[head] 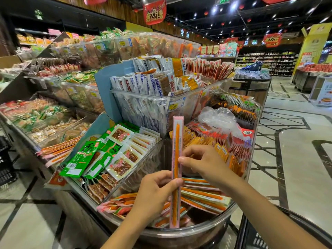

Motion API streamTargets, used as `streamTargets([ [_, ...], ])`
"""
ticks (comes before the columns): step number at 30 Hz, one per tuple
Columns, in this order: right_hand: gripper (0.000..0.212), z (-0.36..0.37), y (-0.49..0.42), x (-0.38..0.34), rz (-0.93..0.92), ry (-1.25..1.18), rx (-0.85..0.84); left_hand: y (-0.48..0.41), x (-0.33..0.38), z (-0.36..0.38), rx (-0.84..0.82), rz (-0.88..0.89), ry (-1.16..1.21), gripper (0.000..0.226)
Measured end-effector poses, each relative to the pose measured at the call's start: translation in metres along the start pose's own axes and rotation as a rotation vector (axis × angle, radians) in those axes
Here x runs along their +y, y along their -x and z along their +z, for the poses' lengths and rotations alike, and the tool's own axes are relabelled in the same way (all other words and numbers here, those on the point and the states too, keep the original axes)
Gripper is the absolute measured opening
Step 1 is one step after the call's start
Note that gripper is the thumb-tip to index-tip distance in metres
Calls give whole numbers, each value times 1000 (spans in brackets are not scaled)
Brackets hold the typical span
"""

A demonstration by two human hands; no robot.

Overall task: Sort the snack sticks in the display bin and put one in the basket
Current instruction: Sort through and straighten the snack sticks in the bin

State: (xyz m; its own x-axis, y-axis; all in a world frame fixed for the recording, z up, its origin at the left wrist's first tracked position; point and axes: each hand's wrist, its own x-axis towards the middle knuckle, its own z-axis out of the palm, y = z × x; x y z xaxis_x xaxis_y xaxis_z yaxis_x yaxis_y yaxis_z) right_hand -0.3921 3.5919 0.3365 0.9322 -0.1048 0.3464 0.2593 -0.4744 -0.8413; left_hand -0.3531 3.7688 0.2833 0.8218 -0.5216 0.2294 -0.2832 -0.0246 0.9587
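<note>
Store signs and packet lettering, partly readable.
Red hanging banner [154, 12] reads "盛大开业"; white snack packets [158, 85] show "GUILABA"; the bin's price tag [175, 106] is blurred.

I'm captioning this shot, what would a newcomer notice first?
A long pink-wrapped snack stick stands upright at centre, the left hand gripping its lower half, the right hand pinching it higher up. Beneath them the round display bin holds more sticks; white packets fill the bin behind.
</note>
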Motion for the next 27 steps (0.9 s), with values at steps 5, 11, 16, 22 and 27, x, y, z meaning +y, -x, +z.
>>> streamTargets([
  [5,12,-10,-12,-5,-24,-32,219,2,0,0,-58,-31,50,20],
  [11,19,-18,-11,-1,-74,230,468,0,0,-7,53,-50,128,14],
  [16,25,-22,-3,-7,-519,828,190,-3,-1,-13,91,3,18,9],
  [22,20,-27,-11,-17,-318,858,-129,-11,25,-42,161,86,-48,11],
  [27,6,-18,-9,-21,-135,482,-35,-23,56,-65,282,173,94,24],
])
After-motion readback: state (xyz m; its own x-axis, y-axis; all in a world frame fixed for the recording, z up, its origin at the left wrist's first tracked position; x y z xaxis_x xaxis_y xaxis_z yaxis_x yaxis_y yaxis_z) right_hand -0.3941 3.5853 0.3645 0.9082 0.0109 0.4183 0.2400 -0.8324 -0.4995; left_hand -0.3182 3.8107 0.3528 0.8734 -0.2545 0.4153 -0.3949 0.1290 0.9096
